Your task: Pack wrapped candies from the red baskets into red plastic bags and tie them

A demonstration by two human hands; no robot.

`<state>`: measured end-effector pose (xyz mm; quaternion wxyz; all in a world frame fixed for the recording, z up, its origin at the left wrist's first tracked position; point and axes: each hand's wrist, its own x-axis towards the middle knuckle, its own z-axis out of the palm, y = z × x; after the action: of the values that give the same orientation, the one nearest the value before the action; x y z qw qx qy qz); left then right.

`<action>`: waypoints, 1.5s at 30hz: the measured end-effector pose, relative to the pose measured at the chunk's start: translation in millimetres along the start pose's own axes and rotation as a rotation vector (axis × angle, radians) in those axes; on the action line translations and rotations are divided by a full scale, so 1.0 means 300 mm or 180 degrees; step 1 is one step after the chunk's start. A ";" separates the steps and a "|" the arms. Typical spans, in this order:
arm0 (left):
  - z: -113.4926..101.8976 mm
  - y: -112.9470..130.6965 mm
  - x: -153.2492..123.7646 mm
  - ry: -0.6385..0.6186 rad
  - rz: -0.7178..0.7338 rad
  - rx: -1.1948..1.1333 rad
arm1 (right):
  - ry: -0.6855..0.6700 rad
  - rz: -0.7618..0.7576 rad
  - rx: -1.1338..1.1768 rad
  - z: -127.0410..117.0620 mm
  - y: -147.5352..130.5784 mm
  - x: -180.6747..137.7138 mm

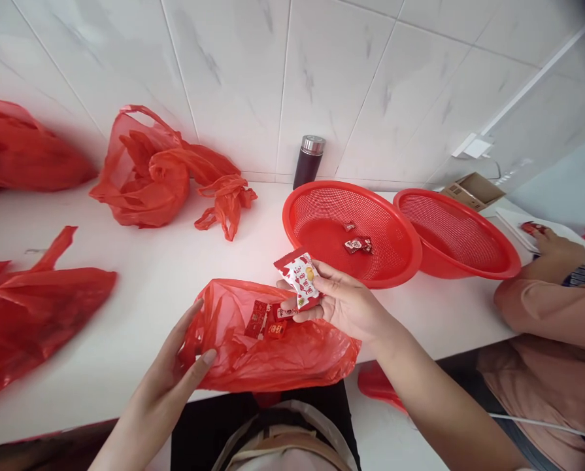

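Observation:
Between the thumb and fingers of my right hand is a small red-and-white wrapped snack packet, held above the mouth of a red plastic bag. My left hand grips the left rim of that bag, its thumb and fingers on either side of the plastic. Inside the bag lie several small red packets, partly covered by my right hand. Just beyond my right hand, a red perforated basket holds a few small wrapped packets.
A second red basket adjoins the first. Behind stands a dark thermos by the tiled wall. Filled red bags line the left of the white table. At right, another person's hand holds a red packet near a cardboard box.

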<state>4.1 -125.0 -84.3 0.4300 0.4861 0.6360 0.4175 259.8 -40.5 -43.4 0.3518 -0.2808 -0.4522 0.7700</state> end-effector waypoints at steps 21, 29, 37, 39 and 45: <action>-0.019 -0.057 0.032 -0.0270 0.0075 0.0281 | 0.0315 -0.0200 -0.1911 0.089 0.172 0.067; -0.012 -0.061 0.033 -0.0227 0.0230 0.0406 | 0.0728 -0.0632 -0.4177 0.038 0.108 0.067; -0.037 -0.020 0.035 0.0933 0.0514 0.1381 | 0.0273 0.0173 -0.5543 0.009 0.098 0.005; -0.041 -0.013 0.031 0.1037 0.0511 0.1381 | 0.0190 0.0168 -0.5587 0.013 0.103 -0.008; -0.031 -0.022 0.014 0.0310 0.0378 0.1009 | -0.0003 -0.0192 -0.4525 0.020 -0.026 -0.050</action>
<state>-7.2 -123.1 -88.4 0.2912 0.5637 0.6841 0.3597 266.7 -52.8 -32.2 0.1045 -0.4293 -0.8527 0.2786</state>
